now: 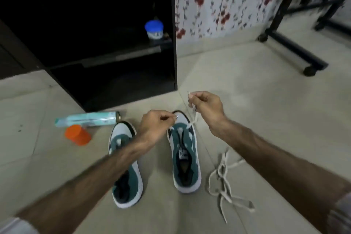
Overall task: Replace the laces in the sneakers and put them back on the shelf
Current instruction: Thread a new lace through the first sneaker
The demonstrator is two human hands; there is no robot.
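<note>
Left hand: I see my left hand (154, 128) curled, thumb and fingertips pinching one tip of the white lace (192, 119) just above the toe of the right-side sneaker (185, 157).
Right hand: my right hand (206, 107) is raised a little higher and farther out, fingers curled, pinching the other end of the same lace, whose tip sticks up past my fingers.
Lace: it runs from both hands down into the front eyelets of that sneaker; the upper eyelets look unlaced.
Sneakers: a green and white pair, toes pointing away from me; the left-side sneaker (125, 165) lies partly under my left forearm and I see no lace in it.
Loose lace: a second, off-white lace (226, 182) lies tangled on the floor, right of the pair.
Floor: pale tiles (256, 100), with an orange cup (77, 135) tipped over and a pale tube (87, 118) beside it, left of the shoes.
Room: a dark shelf unit (133, 74) stands ahead, holding a blue-lidded jar (153, 29); flowered wallpaper (218, 0) and a black wheeled frame (290, 43) sit to the right.
</note>
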